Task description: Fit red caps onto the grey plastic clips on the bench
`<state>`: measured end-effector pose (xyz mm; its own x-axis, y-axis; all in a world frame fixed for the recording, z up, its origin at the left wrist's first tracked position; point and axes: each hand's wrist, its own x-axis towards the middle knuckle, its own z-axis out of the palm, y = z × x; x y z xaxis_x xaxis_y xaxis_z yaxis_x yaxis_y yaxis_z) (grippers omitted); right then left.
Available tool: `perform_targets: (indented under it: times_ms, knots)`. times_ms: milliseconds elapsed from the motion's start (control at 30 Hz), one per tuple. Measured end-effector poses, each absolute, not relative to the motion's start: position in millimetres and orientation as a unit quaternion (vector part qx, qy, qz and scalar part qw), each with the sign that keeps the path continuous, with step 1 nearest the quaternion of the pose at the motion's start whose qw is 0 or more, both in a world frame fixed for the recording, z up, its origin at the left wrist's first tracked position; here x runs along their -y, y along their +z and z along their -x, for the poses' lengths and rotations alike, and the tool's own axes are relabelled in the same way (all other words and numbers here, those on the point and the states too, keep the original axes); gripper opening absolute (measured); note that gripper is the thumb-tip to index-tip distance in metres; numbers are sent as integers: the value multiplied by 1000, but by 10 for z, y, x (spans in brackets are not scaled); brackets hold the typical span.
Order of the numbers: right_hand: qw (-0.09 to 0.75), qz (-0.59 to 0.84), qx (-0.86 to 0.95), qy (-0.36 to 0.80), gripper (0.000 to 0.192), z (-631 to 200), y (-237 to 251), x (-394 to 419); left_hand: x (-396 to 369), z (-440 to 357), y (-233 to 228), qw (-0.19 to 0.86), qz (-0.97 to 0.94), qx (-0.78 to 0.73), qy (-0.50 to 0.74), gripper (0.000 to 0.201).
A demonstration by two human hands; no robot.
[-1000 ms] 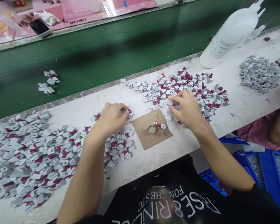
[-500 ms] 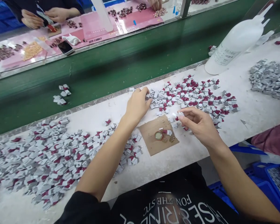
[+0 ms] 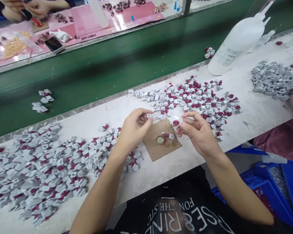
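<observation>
My left hand point(image 3: 136, 128) is closed in a pinch above the left edge of a brown cardboard square point(image 3: 153, 152). A small light grey plastic part point(image 3: 150, 115) shows at its fingertips, partly hidden. On the right, my right hand point(image 3: 197, 133) pinches a small dark red and grey plastic part point(image 3: 176, 123) between thumb and fingers, over the card's upper right corner. Lying on the card are a round pale disc with a gold rim point(image 3: 160, 139), another red and grey part point(image 3: 170, 136) and some shiny drops.
Loose grey and red parts point(image 3: 51, 165) spread widely at left, with another heap point(image 3: 195, 94) behind my hands. A white squeeze bottle point(image 3: 231, 48) stands near grey parts point(image 3: 273, 79). Beyond the green belt point(image 3: 100, 71), another person's hands point(image 3: 36, 9) work. Blue crates point(image 3: 271, 191) sit below right.
My left hand has drawn back from the far heap toward the card, a grey part now at its fingertips. My right hand has moved slightly left with its part, closer to my left hand.
</observation>
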<state>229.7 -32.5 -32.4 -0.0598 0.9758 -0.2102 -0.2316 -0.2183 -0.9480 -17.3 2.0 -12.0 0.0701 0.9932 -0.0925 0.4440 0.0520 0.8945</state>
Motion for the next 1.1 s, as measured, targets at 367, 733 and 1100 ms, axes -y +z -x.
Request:
perform_targets:
  times_ms: [367,733,1100]
  knots:
    - [438,484,457,604,27,-2239,-292,458,589,225,-214,601,-446,-523,408,18]
    - [379,517,475,603,31,-2252,-314,630,656,169,-315,641,-366,-517,433,28]
    - [384,543,535,521,17,-2147,-344,740,677,185,-274,606,-382,-543,438,24]
